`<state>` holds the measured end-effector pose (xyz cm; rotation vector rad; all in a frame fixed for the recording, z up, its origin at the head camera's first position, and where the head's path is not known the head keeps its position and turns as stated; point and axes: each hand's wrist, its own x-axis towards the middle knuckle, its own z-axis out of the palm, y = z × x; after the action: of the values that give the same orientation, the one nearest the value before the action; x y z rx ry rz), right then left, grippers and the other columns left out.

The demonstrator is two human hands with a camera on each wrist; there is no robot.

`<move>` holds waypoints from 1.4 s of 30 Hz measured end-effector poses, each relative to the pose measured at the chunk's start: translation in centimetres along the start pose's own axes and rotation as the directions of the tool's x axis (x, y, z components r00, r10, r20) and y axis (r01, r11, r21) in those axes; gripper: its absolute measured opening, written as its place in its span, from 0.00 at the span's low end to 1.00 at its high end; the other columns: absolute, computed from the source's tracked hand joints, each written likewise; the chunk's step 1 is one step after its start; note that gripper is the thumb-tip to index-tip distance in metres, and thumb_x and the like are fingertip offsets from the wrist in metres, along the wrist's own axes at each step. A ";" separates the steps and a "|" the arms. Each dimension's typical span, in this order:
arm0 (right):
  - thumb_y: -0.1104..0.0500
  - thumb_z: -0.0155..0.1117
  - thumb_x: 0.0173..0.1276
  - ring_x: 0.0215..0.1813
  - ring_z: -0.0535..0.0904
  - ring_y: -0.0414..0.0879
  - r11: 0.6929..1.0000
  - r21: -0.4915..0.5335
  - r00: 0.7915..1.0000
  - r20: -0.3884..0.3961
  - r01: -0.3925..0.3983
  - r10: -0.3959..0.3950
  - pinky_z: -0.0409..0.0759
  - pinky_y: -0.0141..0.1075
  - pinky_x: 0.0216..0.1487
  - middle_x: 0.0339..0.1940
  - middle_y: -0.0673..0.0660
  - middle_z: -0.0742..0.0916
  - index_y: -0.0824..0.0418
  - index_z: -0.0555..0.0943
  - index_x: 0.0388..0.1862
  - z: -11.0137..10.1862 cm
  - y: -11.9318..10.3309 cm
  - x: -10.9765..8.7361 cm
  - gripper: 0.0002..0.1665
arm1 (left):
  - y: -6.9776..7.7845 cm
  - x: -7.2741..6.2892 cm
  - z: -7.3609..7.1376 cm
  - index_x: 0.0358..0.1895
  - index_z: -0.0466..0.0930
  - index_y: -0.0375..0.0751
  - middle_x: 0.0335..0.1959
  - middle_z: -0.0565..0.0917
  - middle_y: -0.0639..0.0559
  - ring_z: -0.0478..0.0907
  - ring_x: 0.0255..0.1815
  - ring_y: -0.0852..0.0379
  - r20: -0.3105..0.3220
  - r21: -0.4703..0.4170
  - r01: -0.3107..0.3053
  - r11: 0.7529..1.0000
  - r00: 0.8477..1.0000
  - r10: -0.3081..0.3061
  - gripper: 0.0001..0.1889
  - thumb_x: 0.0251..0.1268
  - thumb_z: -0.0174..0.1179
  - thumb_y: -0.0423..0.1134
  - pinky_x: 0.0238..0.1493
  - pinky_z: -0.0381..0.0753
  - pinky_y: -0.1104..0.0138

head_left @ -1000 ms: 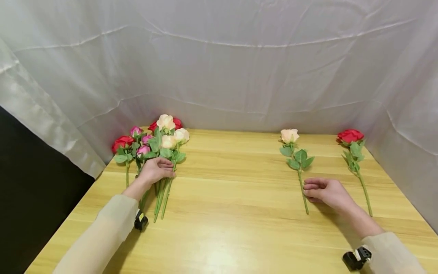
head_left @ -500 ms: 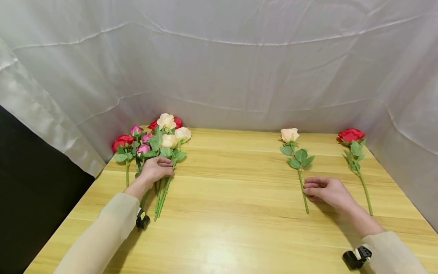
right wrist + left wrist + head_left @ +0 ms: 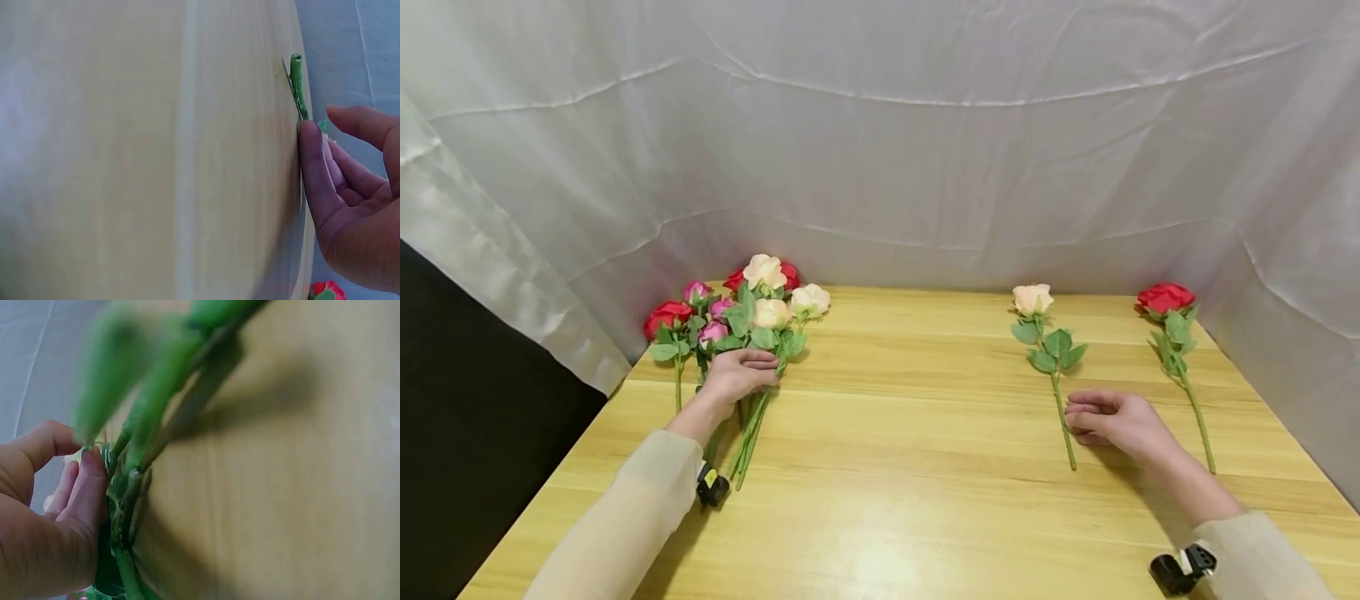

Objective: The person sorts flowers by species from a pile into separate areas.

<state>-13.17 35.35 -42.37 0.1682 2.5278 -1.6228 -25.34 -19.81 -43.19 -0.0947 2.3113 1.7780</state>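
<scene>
Reaching over a bunch (image 3: 741, 315) of red, pink and cream blooms, the left hand (image 3: 741, 377) appears, from where I stand, to pinch a stem (image 3: 761, 408) between thumb and fingers. I'd shift that one slowly, since the stalks (image 3: 747, 454) below the hand lie close together and could snag. Well to the right, a pale rose (image 3: 1058, 343) lies with its lower part right at the right hand (image 3: 1120, 421), which is loose, thumb parted, gripping nothing; a light touch should be enough there. Past that hand, farther out, lies a red rose (image 3: 1177, 327). There's a dark area (image 3: 482, 400) left of the left hand, a satiny curtain (image 3: 880, 183) beyond both, and a glossy wood-grained table (image 3: 910, 467) between them.
</scene>
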 end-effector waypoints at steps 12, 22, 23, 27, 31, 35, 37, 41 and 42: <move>0.57 0.67 0.77 0.44 0.88 0.38 0.997 0.076 0.997 -0.075 0.022 -0.016 0.90 0.36 0.48 0.52 0.54 0.89 0.78 0.66 0.74 0.4 -1.0 -0.6 0.37 | 1.2 -0.8 -0.1 0.74 0.67 0.29 0.71 0.77 0.37 0.85 0.48 0.65 0.039 -0.099 0.004 0.995 0.999 0.000 0.31 0.71 0.64 0.29 0.54 0.86 0.72; 0.58 0.67 0.77 0.47 0.88 0.37 0.954 0.247 0.977 -0.169 0.171 -0.131 0.89 0.35 0.50 0.45 0.40 0.89 0.77 0.66 0.74 2.9 -3.0 -0.8 0.37 | 2.9 -1.3 2.5 0.73 0.70 0.30 0.70 0.77 0.37 0.85 0.51 0.63 -0.031 -0.251 -0.048 0.967 0.999 0.042 0.29 0.69 0.63 0.26 0.53 0.85 0.73; 0.58 0.67 0.77 0.47 0.88 0.37 0.952 0.246 0.975 -0.175 0.181 -0.140 0.89 0.35 0.50 0.46 0.40 0.89 0.76 0.66 0.74 3.3 -3.2 -0.7 0.36 | 3.1 -1.3 2.8 0.73 0.70 0.30 0.70 0.77 0.37 0.85 0.51 0.63 -0.036 -0.264 -0.053 0.963 0.998 0.045 0.29 0.69 0.63 0.26 0.53 0.85 0.73; 0.60 0.69 0.75 0.48 0.88 0.39 0.926 0.312 0.971 -0.176 0.211 -0.162 0.89 0.36 0.51 0.48 0.45 0.89 0.75 0.69 0.73 4.6 -4.0 -0.5 0.35 | 3.5 -1.2 4.0 0.73 0.71 0.30 0.69 0.78 0.38 0.85 0.50 0.65 -0.049 -0.327 -0.068 0.943 0.997 0.055 0.29 0.69 0.64 0.26 0.51 0.85 0.75; 0.60 0.70 0.74 0.49 0.88 0.42 0.912 0.355 0.974 -0.162 0.206 -0.157 0.89 0.37 0.51 0.49 0.48 0.90 0.73 0.71 0.71 5.7 -4.6 -0.5 0.32 | 3.5 -0.8 4.8 0.72 0.71 0.29 0.67 0.80 0.40 0.86 0.51 0.63 -0.044 -0.393 -0.066 0.917 0.998 0.053 0.29 0.69 0.63 0.24 0.50 0.85 0.75; 0.59 0.67 0.76 0.51 0.88 0.43 0.932 0.294 0.975 -0.133 0.212 -0.179 0.89 0.37 0.51 0.52 0.54 0.89 0.72 0.72 0.72 7.1 -5.3 -0.3 0.31 | 3.6 -0.7 5.3 0.72 0.71 0.29 0.66 0.80 0.42 0.86 0.51 0.63 -0.053 -0.447 -0.052 0.893 0.998 0.031 0.28 0.68 0.62 0.23 0.51 0.85 0.75; 0.60 0.67 0.77 0.53 0.87 0.45 0.939 0.262 0.974 -0.111 0.222 -0.199 0.89 0.38 0.52 0.55 0.60 0.88 0.72 0.72 0.72 8.2 -5.8 -0.1 0.31 | 3.9 -0.7 5.5 0.72 0.71 0.29 0.67 0.80 0.41 0.86 0.51 0.63 -0.066 -0.472 -0.052 0.880 0.998 0.023 0.28 0.68 0.62 0.23 0.52 0.85 0.75; 0.61 0.67 0.76 0.55 0.87 0.50 0.938 0.247 0.970 -0.054 0.243 -0.237 0.89 0.40 0.53 0.60 0.70 0.84 0.71 0.74 0.71 11.2 -7.0 0.7 0.29 | 4.7 -0.9 6.2 0.72 0.70 0.29 0.69 0.79 0.40 0.85 0.55 0.59 -0.094 -0.518 -0.072 0.852 0.995 0.027 0.29 0.67 0.62 0.22 0.57 0.84 0.73; 0.62 0.67 0.75 0.56 0.86 0.53 0.935 0.256 0.969 -0.040 0.244 -0.242 0.89 0.40 0.53 0.61 0.71 0.84 0.70 0.74 0.70 11.9 -7.3 0.9 0.28 | 4.9 -1.0 6.4 0.72 0.70 0.30 0.68 0.80 0.40 0.85 0.56 0.59 -0.097 -0.528 -0.078 0.846 0.995 0.031 0.29 0.67 0.62 0.22 0.57 0.84 0.72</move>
<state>-14.64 21.48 -40.86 -0.1201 2.4111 -2.0477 -24.43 -12.40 -39.88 -0.1988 1.8115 2.4408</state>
